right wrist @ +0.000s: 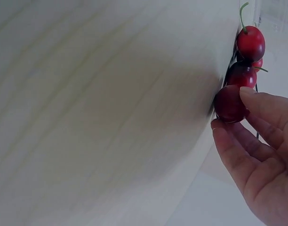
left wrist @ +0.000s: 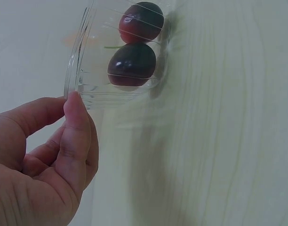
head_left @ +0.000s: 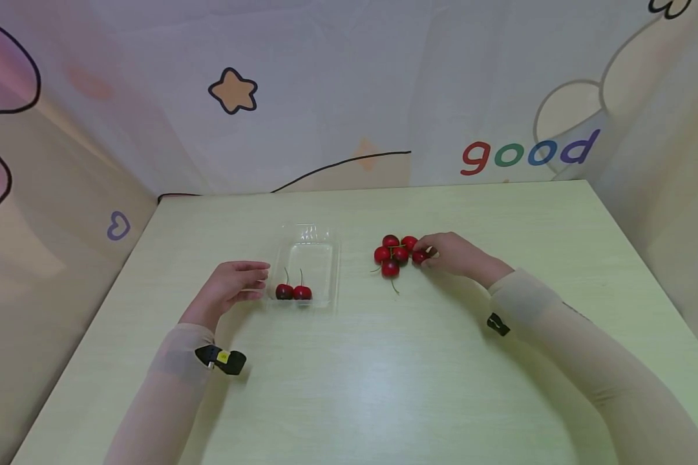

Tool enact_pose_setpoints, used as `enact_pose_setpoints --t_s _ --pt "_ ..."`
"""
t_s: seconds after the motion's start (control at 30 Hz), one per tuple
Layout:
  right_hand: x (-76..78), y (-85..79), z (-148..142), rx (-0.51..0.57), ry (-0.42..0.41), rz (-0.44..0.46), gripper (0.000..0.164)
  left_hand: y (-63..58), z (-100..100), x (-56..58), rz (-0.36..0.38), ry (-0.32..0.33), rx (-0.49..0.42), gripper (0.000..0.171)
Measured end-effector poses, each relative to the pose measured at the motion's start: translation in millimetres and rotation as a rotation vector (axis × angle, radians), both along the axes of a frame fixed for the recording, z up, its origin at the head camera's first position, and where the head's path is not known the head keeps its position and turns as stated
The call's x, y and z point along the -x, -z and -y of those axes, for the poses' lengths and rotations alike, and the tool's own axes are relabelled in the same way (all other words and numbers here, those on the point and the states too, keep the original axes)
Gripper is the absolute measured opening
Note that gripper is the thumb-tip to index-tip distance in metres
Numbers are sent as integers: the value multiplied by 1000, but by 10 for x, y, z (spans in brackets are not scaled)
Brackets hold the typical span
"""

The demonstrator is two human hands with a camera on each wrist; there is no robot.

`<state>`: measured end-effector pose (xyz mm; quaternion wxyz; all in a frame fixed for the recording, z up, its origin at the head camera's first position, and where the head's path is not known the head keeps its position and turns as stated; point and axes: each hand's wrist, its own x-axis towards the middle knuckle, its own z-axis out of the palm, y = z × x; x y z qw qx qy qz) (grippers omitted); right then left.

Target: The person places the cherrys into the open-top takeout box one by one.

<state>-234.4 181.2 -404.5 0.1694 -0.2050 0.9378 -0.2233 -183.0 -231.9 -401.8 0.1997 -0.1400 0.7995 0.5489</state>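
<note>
At the left rim of a clear plastic box [head_left: 333, 271], my left hand [head_left: 236, 284] pinches the corner between thumb and fingers [left wrist: 74, 117]. Two dark red cherries [head_left: 293, 292] with stems up lie side by side along the box's near wall. To the right of the box sits a small cluster of cherries [head_left: 390, 268], several of them touching. My right hand [head_left: 449, 253] is at the cluster's right side. Its thumb and fingers grip one dark cherry [right wrist: 230, 104] from both sides, low by the table and right against its neighbour [right wrist: 242, 76].
The pale wood-grain table [head_left: 349, 374] runs back to a printed cloth [head_left: 326, 97] with a star and the word "good". Cloth also hangs along both sides. Each forearm wears a light sleeve with a small black device [head_left: 221, 359] at the wrist.
</note>
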Motion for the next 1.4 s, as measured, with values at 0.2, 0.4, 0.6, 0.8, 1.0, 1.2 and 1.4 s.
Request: enact_pose_setpoints --t_s 0.2,0.4,0.6,0.8,1.0,1.2,1.4 --pt "-9 21 -37 4 9 -6 35 -3 -12 5 5 -2 -3 44" --pt "-23 33 -56 1 4 -1 36 14 -6 2 14 -7 -5 44" --pt "-49 26 -78 6 -5 -7 35 12 -5 -5 9 -10 -5 44" --pt "-73 30 -112 8 -6 16 34 6 -10 -7 10 -12 -3 44" --pt "-112 13 -141 10 1 23 37 0 -3 -6 11 -13 2 44" --pt "-153 -7 -166 22 12 12 37 -14 0 1 16 -11 4 45" --pt "-174 -28 -153 43 24 -8 38 -11 3 -1 14 -12 6 44"
